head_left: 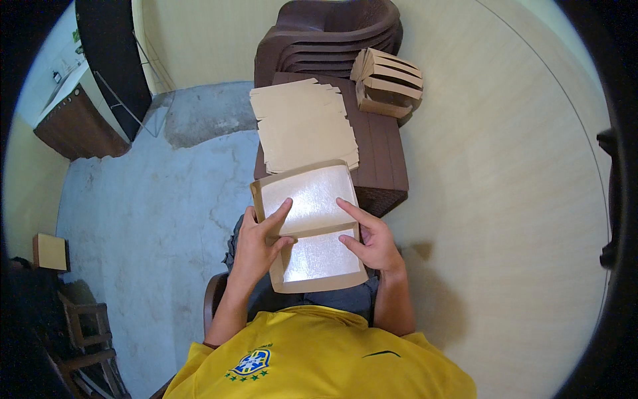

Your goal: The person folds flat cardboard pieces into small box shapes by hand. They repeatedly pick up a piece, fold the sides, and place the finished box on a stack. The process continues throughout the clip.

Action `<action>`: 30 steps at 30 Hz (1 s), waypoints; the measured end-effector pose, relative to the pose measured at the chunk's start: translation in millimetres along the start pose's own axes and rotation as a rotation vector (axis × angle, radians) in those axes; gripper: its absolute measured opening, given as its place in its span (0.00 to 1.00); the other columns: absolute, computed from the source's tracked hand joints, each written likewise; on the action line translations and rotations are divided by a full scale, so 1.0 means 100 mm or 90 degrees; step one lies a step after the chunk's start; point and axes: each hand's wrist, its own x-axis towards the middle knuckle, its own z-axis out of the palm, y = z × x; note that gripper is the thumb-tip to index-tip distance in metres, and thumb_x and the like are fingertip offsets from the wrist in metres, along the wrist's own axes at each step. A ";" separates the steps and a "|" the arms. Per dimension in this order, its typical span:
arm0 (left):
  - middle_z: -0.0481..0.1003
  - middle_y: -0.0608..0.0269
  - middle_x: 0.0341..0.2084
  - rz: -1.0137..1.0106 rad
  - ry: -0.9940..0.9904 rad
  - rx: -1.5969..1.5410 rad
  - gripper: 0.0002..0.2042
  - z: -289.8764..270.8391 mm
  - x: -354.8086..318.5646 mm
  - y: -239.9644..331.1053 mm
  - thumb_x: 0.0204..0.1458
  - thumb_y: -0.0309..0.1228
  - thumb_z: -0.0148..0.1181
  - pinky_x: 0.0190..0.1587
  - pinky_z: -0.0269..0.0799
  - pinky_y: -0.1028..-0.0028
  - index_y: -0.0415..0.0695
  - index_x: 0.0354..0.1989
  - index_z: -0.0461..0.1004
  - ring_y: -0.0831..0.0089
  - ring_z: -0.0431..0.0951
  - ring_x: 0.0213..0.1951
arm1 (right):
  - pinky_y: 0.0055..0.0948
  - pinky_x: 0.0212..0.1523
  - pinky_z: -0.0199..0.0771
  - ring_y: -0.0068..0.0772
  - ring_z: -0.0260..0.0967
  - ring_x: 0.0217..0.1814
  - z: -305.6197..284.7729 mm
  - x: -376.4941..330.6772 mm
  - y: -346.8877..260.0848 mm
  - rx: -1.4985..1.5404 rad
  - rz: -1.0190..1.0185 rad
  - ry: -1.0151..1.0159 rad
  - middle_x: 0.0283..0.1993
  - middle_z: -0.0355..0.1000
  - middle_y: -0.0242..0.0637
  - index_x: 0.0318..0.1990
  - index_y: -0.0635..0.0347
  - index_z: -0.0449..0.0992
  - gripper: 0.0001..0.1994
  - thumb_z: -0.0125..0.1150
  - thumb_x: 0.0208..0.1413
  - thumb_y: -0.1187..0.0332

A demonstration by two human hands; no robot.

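Nearest item: my yellow shirt (312, 359), filling the lower edge, with my two forearms rising from it. Next, on my lap: one flat cardboard box blank (309, 226), brown at the rims with a shiny pale lining facing up, a crease running across it between a larger far panel and a smaller near panel. My left hand (256, 246) grips the blank's left edge, thumb and forefinger lying over the lining by the crease; my right hand (372, 243) holds the right edge, forefinger stretched along the crease toward the middle. The hands stand apart, one on each side, both clamped on the same blank. Just beyond the blank's far edge: a dark brown plastic stool (382, 156), its top partly covered. On that top, left part: a stack of flat brown cardboard blanks (302, 126), unfolded, edges slightly fanned, overhanging the stool's left side. On the top, far right corner: a pile of folded brown cardboard boxes (389, 83), nested and tilted. Behind the stool: a stack of dark brown plastic chairs (329, 36), against the pale yellow wall (199, 40). To the left: a grey concrete floor (139, 219), cracked and patchy. Far left: a dark wooden cabinet (76, 126), and lower down a small brown box (50, 251) at the edge of view.
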 end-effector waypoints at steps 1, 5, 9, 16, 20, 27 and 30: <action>0.69 0.42 0.61 0.011 0.015 0.000 0.41 0.02 0.00 0.00 0.44 0.26 0.83 0.68 0.72 0.54 0.64 0.71 0.78 0.42 0.71 0.66 | 0.30 0.74 0.65 0.32 0.68 0.74 0.02 0.02 0.00 0.001 -0.010 0.019 0.72 0.72 0.45 0.76 0.65 0.69 0.36 0.67 0.59 0.89; 0.64 0.41 0.74 0.129 0.125 0.175 0.36 0.10 0.01 0.00 0.44 0.26 0.80 0.75 0.63 0.48 0.63 0.67 0.82 0.39 0.64 0.75 | 0.31 0.71 0.68 0.34 0.73 0.69 0.05 0.08 -0.04 -0.050 -0.018 0.052 0.67 0.76 0.46 0.73 0.61 0.75 0.33 0.68 0.58 0.87; 0.62 0.56 0.80 0.224 0.122 0.288 0.28 0.12 0.07 -0.08 0.48 0.27 0.75 0.80 0.51 0.39 0.60 0.62 0.85 0.43 0.58 0.80 | 0.40 0.73 0.68 0.48 0.70 0.72 0.09 0.10 -0.13 -0.212 0.029 0.114 0.70 0.73 0.51 0.69 0.42 0.81 0.31 0.72 0.57 0.77; 0.84 0.75 0.60 0.313 0.142 0.327 0.21 0.15 0.18 -0.13 0.52 0.30 0.72 0.81 0.49 0.37 0.60 0.57 0.87 0.59 0.66 0.77 | 0.64 0.83 0.49 0.52 0.55 0.84 0.13 0.14 -0.20 -0.609 -0.168 0.181 0.79 0.66 0.40 0.58 0.34 0.87 0.20 0.74 0.58 0.66; 0.86 0.76 0.57 0.314 0.131 0.309 0.20 0.13 0.18 -0.03 0.54 0.35 0.72 0.82 0.44 0.36 0.62 0.57 0.87 0.60 0.68 0.76 | 0.74 0.84 0.38 0.43 0.57 0.85 0.07 0.18 -0.14 -0.693 -0.221 0.094 0.73 0.76 0.26 0.55 0.41 0.88 0.15 0.69 0.61 0.65; 0.87 0.76 0.52 0.361 0.136 0.342 0.17 0.08 0.22 0.01 0.56 0.38 0.72 0.81 0.42 0.34 0.58 0.55 0.88 0.65 0.67 0.77 | 0.76 0.83 0.36 0.37 0.61 0.84 0.07 0.26 -0.15 -0.676 -0.222 0.132 0.62 0.84 0.23 0.53 0.45 0.88 0.13 0.66 0.63 0.66; 0.87 0.79 0.52 0.352 0.156 0.336 0.16 0.02 0.27 -0.04 0.57 0.37 0.71 0.81 0.42 0.34 0.58 0.55 0.88 0.66 0.66 0.77 | 0.75 0.84 0.36 0.36 0.61 0.84 0.03 0.28 -0.17 -0.690 -0.213 0.164 0.60 0.85 0.23 0.50 0.45 0.89 0.11 0.66 0.63 0.65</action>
